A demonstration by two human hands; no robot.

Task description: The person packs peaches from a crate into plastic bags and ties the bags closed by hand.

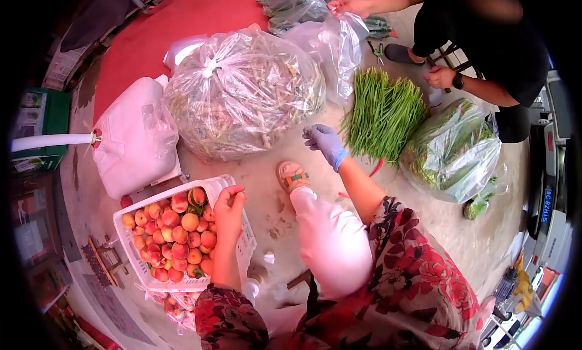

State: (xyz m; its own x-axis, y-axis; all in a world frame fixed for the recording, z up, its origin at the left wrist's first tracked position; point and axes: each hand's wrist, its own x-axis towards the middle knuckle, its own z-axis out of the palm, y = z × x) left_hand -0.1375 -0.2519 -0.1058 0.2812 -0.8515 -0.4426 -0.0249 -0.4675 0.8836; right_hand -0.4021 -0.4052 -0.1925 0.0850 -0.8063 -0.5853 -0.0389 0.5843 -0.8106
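Note:
My left hand is bare and raised over the right edge of a white crate of peaches. Its fingers are bent with the tips close to the thumb, and nothing shows in it. A thin blue-violet glove covers my right hand, whose loosely bent fingers are slightly apart and hold nothing visible. That hand is above the floor, between a large tied clear bag of plant stalks and a pile of long green stems.
Another person at the upper right touches a clear plastic bag. A bag of greens lies on the right. At the left are a white jug and a green crate. Vehicles stand along the right edge.

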